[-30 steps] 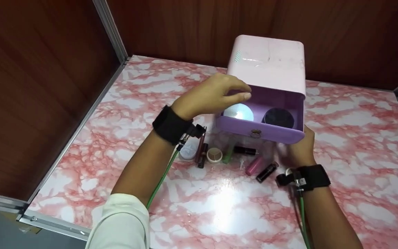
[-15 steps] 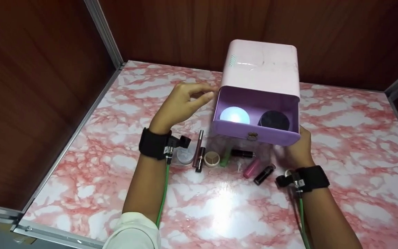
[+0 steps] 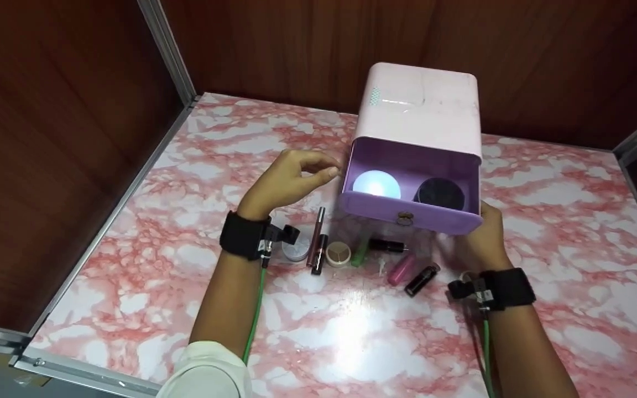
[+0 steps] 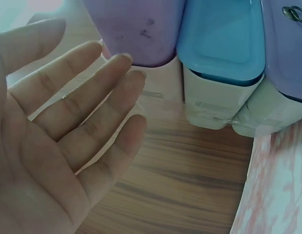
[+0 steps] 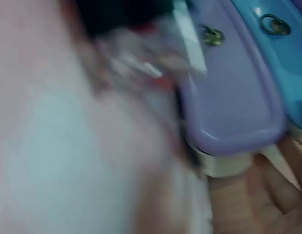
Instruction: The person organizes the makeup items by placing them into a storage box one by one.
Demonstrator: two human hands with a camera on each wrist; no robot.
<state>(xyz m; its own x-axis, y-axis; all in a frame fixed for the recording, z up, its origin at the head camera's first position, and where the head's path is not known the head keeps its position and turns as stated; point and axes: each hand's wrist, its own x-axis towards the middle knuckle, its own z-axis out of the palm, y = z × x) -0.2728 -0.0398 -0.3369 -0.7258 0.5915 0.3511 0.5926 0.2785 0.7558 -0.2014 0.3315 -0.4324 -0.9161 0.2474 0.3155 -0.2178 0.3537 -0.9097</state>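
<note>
A pink drawer cabinet stands at the back of the table, its purple top drawer pulled out. A shiny pale round container and a black round one sit in that drawer. Lower blue and purple drawers appear in the left wrist view. My left hand hovers left of the cabinet, fingers spread and holding nothing. At the cabinet's right side my right hand rests against it, partly hidden by the drawer; in the right wrist view its fingers are blurred beside the lower drawers.
Makeup lies in front of the cabinet: slim tubes, a round palette, a round clear-lidded jar, a green tube, a pink tube and black lipsticks. Brown panels wall the table.
My left hand has moved from above the open drawer to the left, then slightly down, beside the cabinet. My right hand stays at the right side. The drawer remains out.
</note>
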